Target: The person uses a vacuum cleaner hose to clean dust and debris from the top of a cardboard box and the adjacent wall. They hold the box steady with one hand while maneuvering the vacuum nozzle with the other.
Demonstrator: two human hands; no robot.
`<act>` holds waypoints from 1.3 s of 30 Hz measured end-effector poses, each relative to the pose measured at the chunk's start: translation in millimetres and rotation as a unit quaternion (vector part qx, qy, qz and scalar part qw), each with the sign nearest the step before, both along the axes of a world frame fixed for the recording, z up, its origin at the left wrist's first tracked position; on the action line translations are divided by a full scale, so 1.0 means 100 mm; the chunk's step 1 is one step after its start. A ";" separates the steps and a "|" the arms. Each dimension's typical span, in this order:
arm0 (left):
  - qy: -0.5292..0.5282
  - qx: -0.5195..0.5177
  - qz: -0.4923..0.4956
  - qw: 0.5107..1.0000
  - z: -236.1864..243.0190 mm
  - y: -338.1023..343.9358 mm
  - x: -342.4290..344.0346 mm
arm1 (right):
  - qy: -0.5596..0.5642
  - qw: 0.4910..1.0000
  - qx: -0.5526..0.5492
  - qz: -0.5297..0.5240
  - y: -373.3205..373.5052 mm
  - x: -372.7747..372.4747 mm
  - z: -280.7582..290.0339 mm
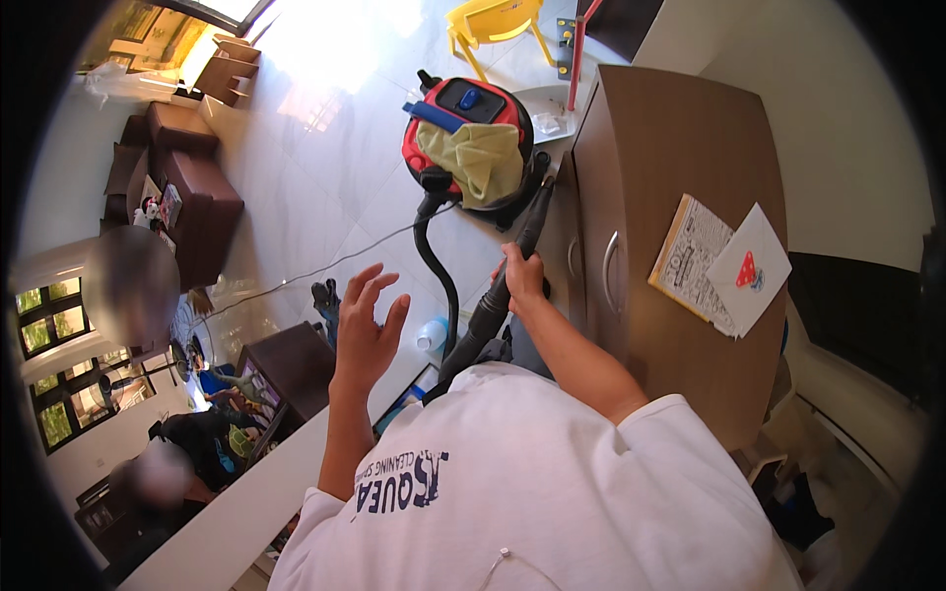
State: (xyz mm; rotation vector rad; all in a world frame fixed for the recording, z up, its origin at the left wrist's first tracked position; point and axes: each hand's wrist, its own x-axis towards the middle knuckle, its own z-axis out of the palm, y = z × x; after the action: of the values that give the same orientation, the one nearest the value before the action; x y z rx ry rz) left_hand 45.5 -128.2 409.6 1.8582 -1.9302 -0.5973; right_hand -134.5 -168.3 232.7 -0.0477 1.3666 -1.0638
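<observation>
My right hand (522, 278) is closed around a black vacuum cleaner wand (487, 317), whose narrow tip points away toward the base of the brown cabinet. My left hand (367, 333) is raised in the air, fingers spread, holding nothing. Ahead of me on the tiled floor stands a red and black canister vacuum cleaner (414, 146). A yellow-green cloth (478, 163) is draped over its top, beside a blue strip (435, 116). Its black hose (426, 241) curves down past my left hand toward my body.
The brown cabinet (680, 148) stands close on my right, with a book (687, 261) and a white card (739, 281) on top. A grey cord (325, 264) crosses the floor. Beyond are a yellow chair (493, 22) and a brown sofa (202, 202). Two people are at the left.
</observation>
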 end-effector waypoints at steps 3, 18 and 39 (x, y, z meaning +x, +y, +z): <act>-0.007 0.000 0.014 1.000 -0.03 -0.28 -0.06 | -0.064 0.996 0.003 -0.058 -0.18 -0.03 -0.13; -0.104 0.038 -0.108 0.988 -1.46 -2.49 -0.14 | -0.200 0.969 0.054 -0.136 -0.29 -0.25 0.05; -0.136 -0.011 -0.357 0.924 -2.37 -3.65 -0.16 | -0.189 0.959 0.098 -0.185 -1.19 0.51 0.22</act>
State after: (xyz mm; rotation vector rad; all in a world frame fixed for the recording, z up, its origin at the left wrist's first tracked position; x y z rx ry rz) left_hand 29.7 -493.6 172.4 1.2227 -2.8023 -0.5282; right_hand -83.1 -287.3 254.3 0.5522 1.1451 -1.1659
